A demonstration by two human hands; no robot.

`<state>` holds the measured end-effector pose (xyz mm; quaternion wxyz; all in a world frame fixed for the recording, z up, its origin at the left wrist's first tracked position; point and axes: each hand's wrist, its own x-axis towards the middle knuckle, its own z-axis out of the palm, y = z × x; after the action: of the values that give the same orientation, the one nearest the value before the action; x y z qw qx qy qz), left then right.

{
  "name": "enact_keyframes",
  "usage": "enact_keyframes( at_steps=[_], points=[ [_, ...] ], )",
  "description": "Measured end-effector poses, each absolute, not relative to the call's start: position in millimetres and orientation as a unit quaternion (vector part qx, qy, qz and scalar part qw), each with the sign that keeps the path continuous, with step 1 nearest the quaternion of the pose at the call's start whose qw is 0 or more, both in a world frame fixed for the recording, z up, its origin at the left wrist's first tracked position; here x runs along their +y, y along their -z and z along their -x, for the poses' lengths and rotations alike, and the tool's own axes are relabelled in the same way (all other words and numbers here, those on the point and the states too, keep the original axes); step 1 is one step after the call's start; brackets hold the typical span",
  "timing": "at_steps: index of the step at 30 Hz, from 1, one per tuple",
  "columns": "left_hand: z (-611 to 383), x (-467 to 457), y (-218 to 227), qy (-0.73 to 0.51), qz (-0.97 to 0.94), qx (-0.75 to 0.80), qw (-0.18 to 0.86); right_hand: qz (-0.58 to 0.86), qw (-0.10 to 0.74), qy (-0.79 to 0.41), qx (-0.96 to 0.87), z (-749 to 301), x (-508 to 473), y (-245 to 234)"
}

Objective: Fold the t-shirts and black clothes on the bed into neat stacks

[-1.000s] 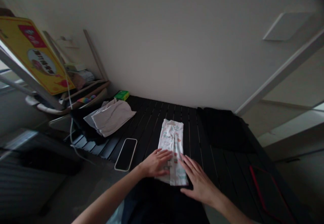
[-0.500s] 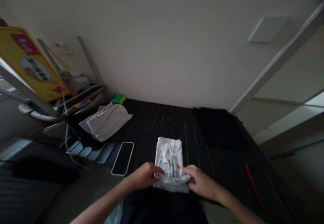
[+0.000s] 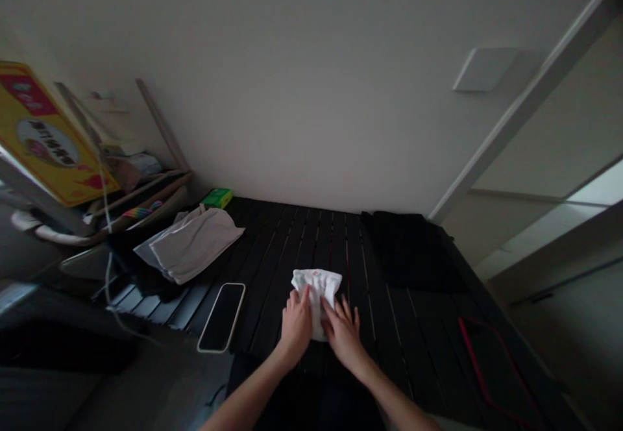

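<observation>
Folded smaller since the earlier frame, the white printed cloth [image 3: 316, 296] now sits as a compact bundle near the middle of the bench [image 3: 394, 327], under my fingertips. Step in hand: flattening the fold. My left hand [image 3: 296, 328] and right hand [image 3: 343, 335] press on its near end, each grip open and flat, pinching nothing. I judge that the next move calls for smoothing the bundle, then lifting both hands clear of it. A smartphone [image 3: 221, 317] lies just left.
</observation>
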<state>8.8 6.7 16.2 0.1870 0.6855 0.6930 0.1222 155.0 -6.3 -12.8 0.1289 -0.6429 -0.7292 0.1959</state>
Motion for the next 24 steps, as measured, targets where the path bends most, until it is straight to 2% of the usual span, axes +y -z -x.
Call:
enact_keyframes(
  at_steps=[4,7,11,15,18,24],
  points=[
    [-26,-6,-10,-0.241,-0.694,0.61,0.299,0.582,0.249,-0.25,-0.733,-169,-17,14],
    [-51,7,-31,-0.321,-0.712,0.52,0.345,0.6,0.283,-0.207,-0.719,-208,-3,-11],
    [-99,37,-85,-0.353,-0.76,0.409,0.361,0.666,0.262,-0.086,-0.694,-288,43,-68],
    [-124,40,-112,-0.355,-0.761,0.412,0.354,0.812,0.183,0.039,-0.553,-352,86,-101],
    [-112,15,-96,-0.343,-0.755,0.43,0.358,0.834,0.15,0.089,-0.524,-356,88,-83],
    [-54,-53,-44,-0.315,-0.706,0.523,0.36,0.746,0.125,0.074,-0.65,-273,32,-8]
  ],
)
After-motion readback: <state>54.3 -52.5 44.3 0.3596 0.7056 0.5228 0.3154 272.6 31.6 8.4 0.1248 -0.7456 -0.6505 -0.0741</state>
